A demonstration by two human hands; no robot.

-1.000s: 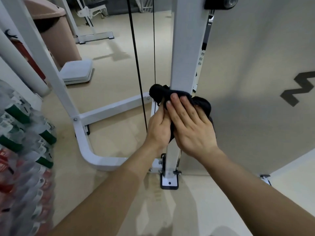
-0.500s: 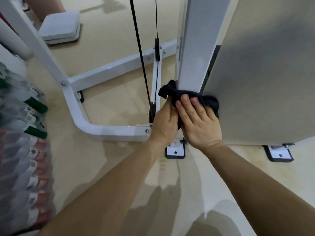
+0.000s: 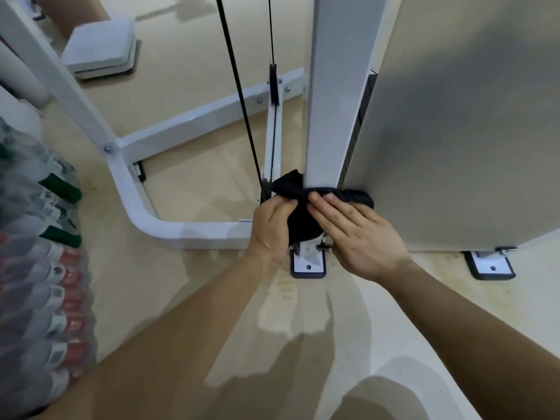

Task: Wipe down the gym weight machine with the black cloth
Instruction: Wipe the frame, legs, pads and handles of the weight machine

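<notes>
A beige gym floor [image 3: 188, 183] is spreading beneath the gym weight machine [image 3: 194, 128], whose white upright post [image 3: 333, 101] is standing at centre. The black cloth [image 3: 303, 219] is wrapping the bottom of that post, just above its foot plate [image 3: 308, 265]. Left of the post, the left hand [image 3: 271, 228] is clamping its grip on the cloth, fingers curled. The right hand [image 3: 360, 237] is pressing the cloth against the post's front, grip apart, fingers nearly straight. A black cable [image 3: 239, 95] is running down just left of the post, and a grey panel [image 3: 454, 131] is standing just to its right.
</notes>
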